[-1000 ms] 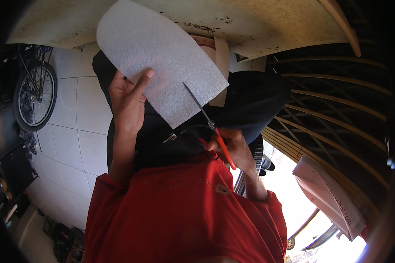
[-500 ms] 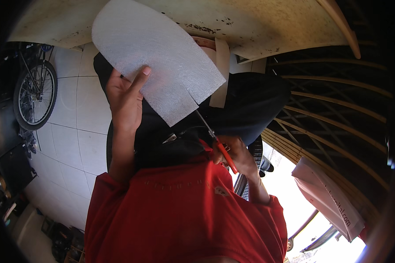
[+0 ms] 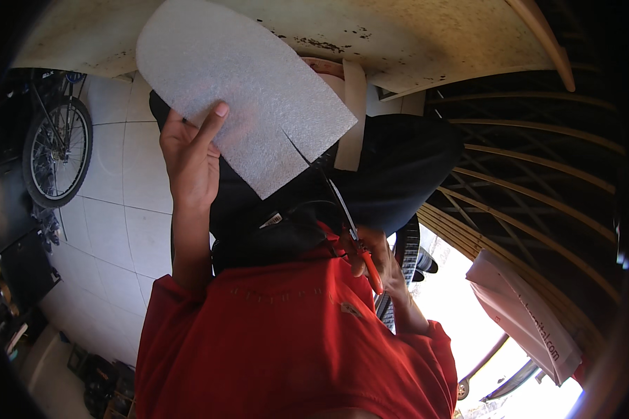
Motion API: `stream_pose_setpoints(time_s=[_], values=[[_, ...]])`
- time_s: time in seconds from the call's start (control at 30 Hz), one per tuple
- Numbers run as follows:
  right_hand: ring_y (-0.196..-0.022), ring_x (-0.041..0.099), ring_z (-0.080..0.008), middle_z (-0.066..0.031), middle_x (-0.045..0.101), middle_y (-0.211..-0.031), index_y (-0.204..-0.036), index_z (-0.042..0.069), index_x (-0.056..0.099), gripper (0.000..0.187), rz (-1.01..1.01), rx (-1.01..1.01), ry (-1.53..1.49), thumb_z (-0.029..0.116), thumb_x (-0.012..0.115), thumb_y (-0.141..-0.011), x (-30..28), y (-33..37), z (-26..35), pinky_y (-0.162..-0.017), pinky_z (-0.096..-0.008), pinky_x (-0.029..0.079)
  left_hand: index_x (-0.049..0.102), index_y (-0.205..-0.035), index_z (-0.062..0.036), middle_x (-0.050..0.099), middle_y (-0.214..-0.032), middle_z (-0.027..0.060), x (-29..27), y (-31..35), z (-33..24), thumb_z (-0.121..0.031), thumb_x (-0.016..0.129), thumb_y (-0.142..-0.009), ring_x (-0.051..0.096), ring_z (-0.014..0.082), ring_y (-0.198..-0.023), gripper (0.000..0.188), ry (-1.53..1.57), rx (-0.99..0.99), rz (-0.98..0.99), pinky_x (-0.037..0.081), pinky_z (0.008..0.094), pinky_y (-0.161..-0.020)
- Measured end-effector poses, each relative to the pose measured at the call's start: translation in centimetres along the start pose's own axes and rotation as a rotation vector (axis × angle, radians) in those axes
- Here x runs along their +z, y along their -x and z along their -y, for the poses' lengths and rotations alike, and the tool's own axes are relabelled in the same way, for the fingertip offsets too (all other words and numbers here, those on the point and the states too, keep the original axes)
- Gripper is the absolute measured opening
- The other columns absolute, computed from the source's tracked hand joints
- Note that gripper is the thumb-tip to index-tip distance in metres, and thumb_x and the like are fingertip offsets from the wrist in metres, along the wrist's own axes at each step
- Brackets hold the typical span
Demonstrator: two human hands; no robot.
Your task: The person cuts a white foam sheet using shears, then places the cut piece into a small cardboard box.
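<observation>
My left hand holds up a white foam sheet with a rounded top, thumb on its lower left face. A short slit runs into the sheet's lower right edge. My right hand grips red-handled scissors; their blade tips sit at the slit, at the sheet's edge. Below both hands lies my lap, in dark trousers and a red shirt. A small black pouch rests on my lap, between the two hands.
A pale stained board spans the top behind the sheet. A bicycle wheel stands on white floor tiles at left. Curved wooden slats fill the right side, with a white printed bag below them.
The sheet has been raised and shifted up and left. The scissors have drawn back down the cut toward the sheet's lower edge, leaving a visible slit.
</observation>
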State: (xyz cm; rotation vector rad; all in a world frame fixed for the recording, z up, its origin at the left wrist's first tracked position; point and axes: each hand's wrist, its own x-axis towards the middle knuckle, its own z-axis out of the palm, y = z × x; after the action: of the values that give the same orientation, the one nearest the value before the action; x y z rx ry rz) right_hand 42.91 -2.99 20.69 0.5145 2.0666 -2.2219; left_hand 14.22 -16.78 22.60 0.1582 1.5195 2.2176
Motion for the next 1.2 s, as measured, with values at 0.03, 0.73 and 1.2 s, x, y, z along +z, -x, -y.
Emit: stream_pose_setpoints(time_s=[0.03,0.73,1.2], values=[[-0.057,0.042,-0.0116,-0.0016,0.049,-0.064,-0.100,-0.002,0.059,0.074,0.005,-0.035,0.007,0.064,0.072,-0.070,-0.1,-0.1,0.7,-0.053,-0.0300,0.038,0.051,-0.120,0.0032,0.063,-0.112,0.0147,0.0,0.0,0.0,0.000,0.068,-0.085,0.060,0.0193,-0.106,0.039,-0.002,0.003,-0.006,0.049,0.0328,-0.091],[-0.048,0.047,-0.0095,-0.0020,0.049,-0.059,-0.075,0.002,0.052,0.058,0.022,0.128,0.209,0.058,0.056,-0.089,-0.5,-3.4,3.4,-0.044,-0.0270,0.037,0.049,-0.123,0.0033,0.062,-0.113,0.0131,1.4,1.1,0.9,-0.001,0.069,-0.084,0.061,0.0164,-0.102,0.044,-0.042,0.027,0.109,0.048,0.0303,-0.089],[-0.047,0.050,-0.0096,-0.0020,0.053,-0.058,-0.077,0.002,0.056,0.059,0.067,0.149,0.178,0.060,0.055,-0.088,-0.7,-3.4,4.8,-0.042,-0.0253,0.038,0.048,-0.123,0.0037,0.061,-0.115,0.0141,2.3,1.6,1.3,-0.001,0.069,-0.085,0.059,0.0166,-0.105,0.044,-0.052,0.099,0.060,0.047,0.0311,-0.092]])
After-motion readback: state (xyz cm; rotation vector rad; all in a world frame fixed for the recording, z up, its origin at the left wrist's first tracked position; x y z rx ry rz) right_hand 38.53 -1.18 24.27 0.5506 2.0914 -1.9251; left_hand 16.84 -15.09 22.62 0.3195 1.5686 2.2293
